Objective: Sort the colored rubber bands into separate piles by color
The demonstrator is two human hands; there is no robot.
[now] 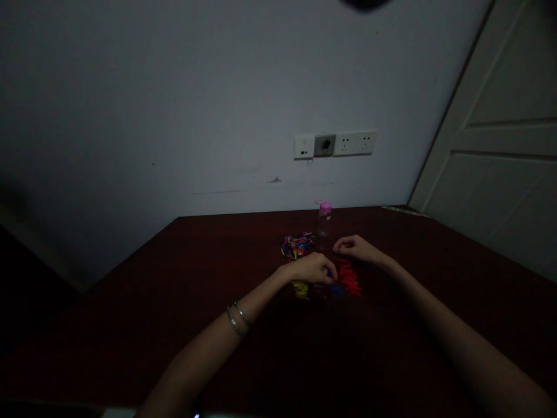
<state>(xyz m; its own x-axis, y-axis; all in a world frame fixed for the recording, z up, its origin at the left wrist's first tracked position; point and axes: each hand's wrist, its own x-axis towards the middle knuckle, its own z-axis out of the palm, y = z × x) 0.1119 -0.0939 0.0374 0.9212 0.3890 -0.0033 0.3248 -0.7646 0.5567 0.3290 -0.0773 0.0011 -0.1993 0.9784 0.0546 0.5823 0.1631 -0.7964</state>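
My left hand (314,269), with two bracelets (238,319) on its wrist, reaches over the sorted rows with its fingers curled down. Its fingertips are at the blue elastic bands (336,291); whether one is pinched is hidden. My right hand (354,248) hovers just behind the red elastic bands (348,278), fingers bent and tips together; what they hold, if anything, is too small to see. Yellow bands (300,289) and a dark purplish row (320,291) lie below the left hand. Behind it sits a mixed-colour pile of bands (296,245).
A clear bottle with a pink lid (324,219) stands behind the pile on the dark red table (209,267). Sockets and switches (335,145) are on the wall at the back. A pale panelled door (500,174) rises at the right.
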